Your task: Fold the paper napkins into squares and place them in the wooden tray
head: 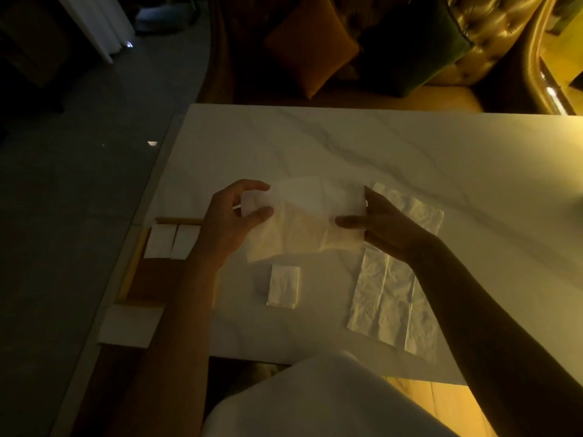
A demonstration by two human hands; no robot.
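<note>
We pinch a thin, creased paper napkin (303,216) by its ends, left hand (232,220) and right hand (383,225), above the marble tabletop (410,146). Open room lies beyond our fingers. The wooden tray (132,266), holding folded squares (172,241), sits left of our left hand.
</note>
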